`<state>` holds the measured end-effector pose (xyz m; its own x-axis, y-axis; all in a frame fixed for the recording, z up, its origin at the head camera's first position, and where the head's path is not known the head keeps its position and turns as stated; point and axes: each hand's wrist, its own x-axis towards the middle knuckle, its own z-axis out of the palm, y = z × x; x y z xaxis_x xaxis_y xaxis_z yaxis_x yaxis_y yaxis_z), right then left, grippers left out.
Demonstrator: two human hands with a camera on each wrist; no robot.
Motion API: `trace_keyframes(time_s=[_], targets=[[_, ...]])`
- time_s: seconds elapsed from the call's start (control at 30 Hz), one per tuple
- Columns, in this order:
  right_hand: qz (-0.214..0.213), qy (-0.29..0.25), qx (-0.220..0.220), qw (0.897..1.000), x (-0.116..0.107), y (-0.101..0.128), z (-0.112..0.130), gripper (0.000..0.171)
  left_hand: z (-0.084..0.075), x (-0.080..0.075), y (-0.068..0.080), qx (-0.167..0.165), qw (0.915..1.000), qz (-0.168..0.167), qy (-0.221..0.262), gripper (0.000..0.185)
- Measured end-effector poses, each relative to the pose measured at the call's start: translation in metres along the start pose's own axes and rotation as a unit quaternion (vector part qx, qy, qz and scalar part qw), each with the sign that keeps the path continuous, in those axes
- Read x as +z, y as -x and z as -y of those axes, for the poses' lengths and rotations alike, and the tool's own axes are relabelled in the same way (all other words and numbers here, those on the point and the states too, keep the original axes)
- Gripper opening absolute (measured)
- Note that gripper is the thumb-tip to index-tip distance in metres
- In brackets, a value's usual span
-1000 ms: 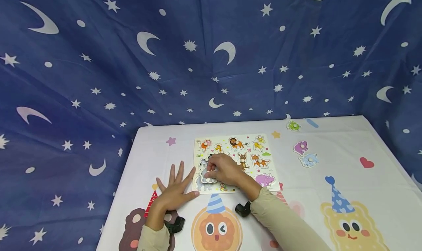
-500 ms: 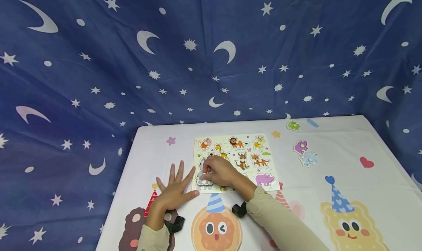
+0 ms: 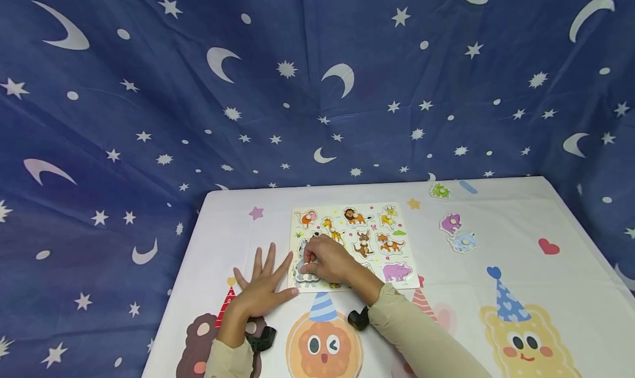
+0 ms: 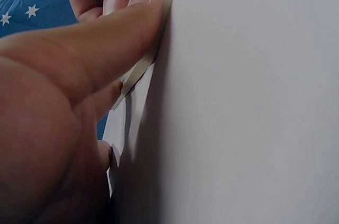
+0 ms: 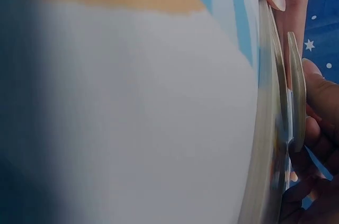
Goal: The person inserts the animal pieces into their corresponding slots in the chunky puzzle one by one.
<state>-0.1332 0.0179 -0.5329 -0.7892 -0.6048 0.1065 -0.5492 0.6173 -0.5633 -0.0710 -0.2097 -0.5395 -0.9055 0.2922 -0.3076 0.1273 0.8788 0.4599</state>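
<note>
A person sits at a worktop [image 3: 496,212] under a white cartoon-printed cloth, a blue star-and-moon cloth hung behind; the right hand [image 3: 327,261] pinches a grey animal piece [image 3: 306,275] at the near left corner of a puzzle board [image 3: 404,257], its fingers curled about the piece; the right wrist view shows the piece [image 5: 296,91] edge-on, lifted just off the board; the left hand [image 3: 263,287] lies flat with fingers spread on the cloth, its fingertips against the board's left edge; the piece looks thin, flat, stiff and light, likely wooden, best taken by its rim or knob; two loose pieces [image 3: 458,232] lie well apart to the right.
</note>
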Motion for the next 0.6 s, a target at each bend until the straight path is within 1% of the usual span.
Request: trace_keyframes(time_s=[0.47, 0.6], targets=[[0.008, 0.047, -0.003, 0.999, 0.0032, -0.0004, 0.0033, 0.028, -0.0003, -0.0001, 0.0000, 0.001, 1.0000, 0.001, 0.002, 0.085], [0.014, 0.051, -0.004, 0.999, 0.0032, -0.0011, 0.0046, 0.029, -0.0006, -0.0006, 0.0003, 0.001, 1.0000, 0.002, 0.001, 0.085]])
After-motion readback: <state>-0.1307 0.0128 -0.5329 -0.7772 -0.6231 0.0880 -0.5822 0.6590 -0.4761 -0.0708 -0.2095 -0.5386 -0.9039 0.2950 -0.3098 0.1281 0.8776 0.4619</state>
